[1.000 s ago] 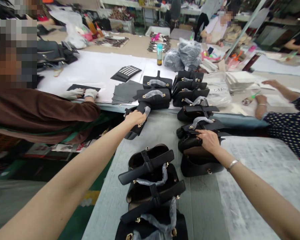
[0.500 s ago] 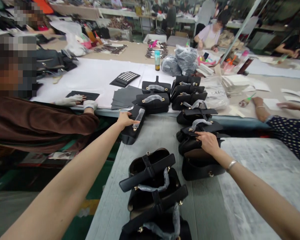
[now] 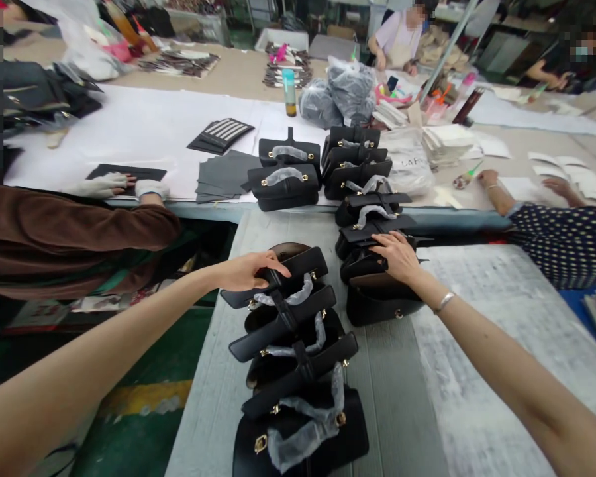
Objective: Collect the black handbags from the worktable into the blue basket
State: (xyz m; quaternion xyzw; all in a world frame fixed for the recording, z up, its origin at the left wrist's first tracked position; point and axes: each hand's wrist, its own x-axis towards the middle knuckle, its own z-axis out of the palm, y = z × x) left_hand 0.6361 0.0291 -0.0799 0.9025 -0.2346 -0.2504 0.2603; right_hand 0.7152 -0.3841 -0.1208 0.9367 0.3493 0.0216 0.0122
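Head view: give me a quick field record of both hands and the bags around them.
left hand: resting on the far black bag of the left row, fingers over its flap
right hand: flat on a black bag in the right row
surface: grey table
co-worker: brown sleeve at left

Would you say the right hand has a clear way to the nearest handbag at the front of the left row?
Probably yes. The right hand rests on a bag in the right row, and only bare table lies between it and the nearest handbag; the left hand sits further up.
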